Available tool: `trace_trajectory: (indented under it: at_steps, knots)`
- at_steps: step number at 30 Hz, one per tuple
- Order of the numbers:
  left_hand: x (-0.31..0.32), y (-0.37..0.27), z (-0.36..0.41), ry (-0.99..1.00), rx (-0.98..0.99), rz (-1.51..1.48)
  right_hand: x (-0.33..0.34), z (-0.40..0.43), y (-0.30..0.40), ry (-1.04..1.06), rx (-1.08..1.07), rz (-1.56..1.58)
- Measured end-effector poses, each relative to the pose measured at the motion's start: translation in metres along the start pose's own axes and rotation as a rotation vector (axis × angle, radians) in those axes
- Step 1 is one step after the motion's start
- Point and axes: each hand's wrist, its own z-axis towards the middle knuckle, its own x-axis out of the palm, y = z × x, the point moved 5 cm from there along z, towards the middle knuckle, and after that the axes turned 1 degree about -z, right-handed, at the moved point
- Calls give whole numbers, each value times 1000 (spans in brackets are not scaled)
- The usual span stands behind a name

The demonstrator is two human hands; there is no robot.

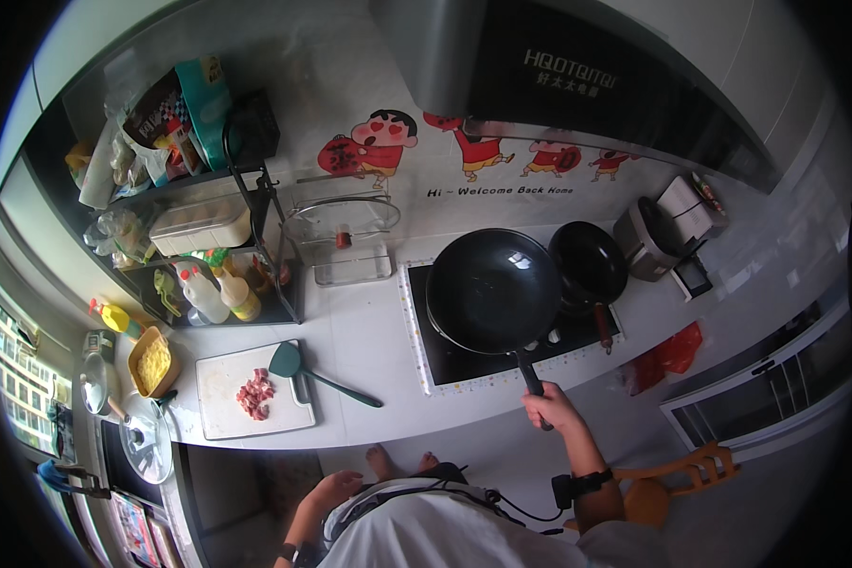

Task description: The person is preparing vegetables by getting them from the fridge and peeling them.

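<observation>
My right hand (548,408) grips the black handle (529,373) of a large dark wok (493,291). The wok is over the left side of the black cooktop (461,366), and no food shows in it. My left hand (337,488) hangs beside my waist, away from the counter, with nothing visible in it. A white cutting board (216,397) lies on the counter to the left, bearing a small pile of cut raw meat (255,395). A dark green spatula (334,385) rests with its blade on the board's corner and its handle on the counter.
A smaller black pan (588,263) sits right of the wok. Left of the board are a yellow container (172,373) of shredded yellow food and a glass lid (157,444). A rack (284,277) holds bottles and bags. A range hood (575,78) overhangs the cooktop; a wooden chair (689,468) stands behind right.
</observation>
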Motion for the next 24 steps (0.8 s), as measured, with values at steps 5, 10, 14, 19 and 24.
trace_trajectory:
  at_steps: [5, 10, 14, 19, 24]
  knots:
    - [2, 8, 4, -17, 11, 86, -2, 17, -34, 144, -175, 170]
    - [2, 23, 5, 8, -28, 66, 6, 24, -45, 270, -148, 336]
    - [2, 27, 4, -12, -77, 48, 3, 19, -29, 334, -66, 459]
    - [-1, 10, -5, -12, -85, 34, 4, 4, 14, 173, 44, 347]
    - [3, 13, -6, -40, -34, -2, -2, 15, 7, 40, 30, 56]
